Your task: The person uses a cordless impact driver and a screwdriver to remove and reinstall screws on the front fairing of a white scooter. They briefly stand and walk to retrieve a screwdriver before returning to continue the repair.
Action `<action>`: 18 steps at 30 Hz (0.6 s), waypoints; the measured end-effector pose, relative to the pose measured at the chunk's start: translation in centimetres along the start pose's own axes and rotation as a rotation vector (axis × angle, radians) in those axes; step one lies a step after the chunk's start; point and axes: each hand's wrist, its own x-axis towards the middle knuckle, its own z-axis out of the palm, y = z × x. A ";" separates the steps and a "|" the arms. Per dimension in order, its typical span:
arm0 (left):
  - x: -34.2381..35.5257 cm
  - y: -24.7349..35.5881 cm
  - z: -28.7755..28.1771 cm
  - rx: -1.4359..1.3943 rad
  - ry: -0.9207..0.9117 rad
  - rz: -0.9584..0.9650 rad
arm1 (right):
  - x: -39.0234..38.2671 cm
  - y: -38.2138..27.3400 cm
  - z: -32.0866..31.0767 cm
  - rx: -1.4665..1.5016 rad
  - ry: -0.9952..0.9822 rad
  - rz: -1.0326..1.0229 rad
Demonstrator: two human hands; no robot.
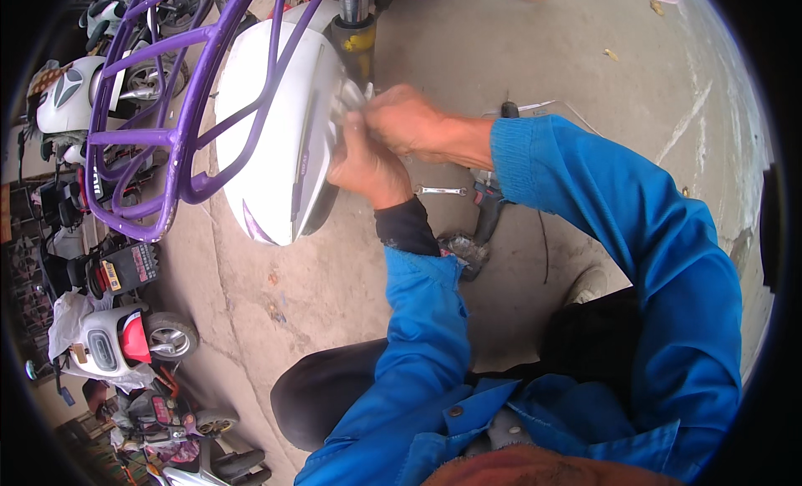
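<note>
A white fender-like plastic body panel [259, 102] with purple trim stands in front of me, beside a metal shock absorber tube [357, 43]. My left hand [369, 167] is closed at the panel's right edge, thumb pointing up. Touching or nearly touching it, my right hand [405, 118] has its fingers curled in at the same spot. A pale, whitish piece [347, 95] shows by the fingertips. What the fingers grip is hidden behind them.
A purple tubular rack [180, 135] crosses the panel's left side. On the concrete floor lie an open-end wrench [441, 190] and a cordless drill [486, 210] near my right forearm. Several scooters, one white with red [113, 340], line the left. My shoe [587, 286] rests at right.
</note>
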 end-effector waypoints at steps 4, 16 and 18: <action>0.3 0.1 -1.6 -0.054 -0.104 0.004 | -0.7 -0.7 0.4 -0.070 0.051 0.008; 0.8 0.1 -2.3 -0.022 -0.112 0.091 | -2.7 -2.0 -0.3 -0.096 -0.032 0.009; 0.9 0.1 -2.5 -0.011 -0.112 0.091 | -2.8 -1.8 0.0 0.042 -0.045 0.134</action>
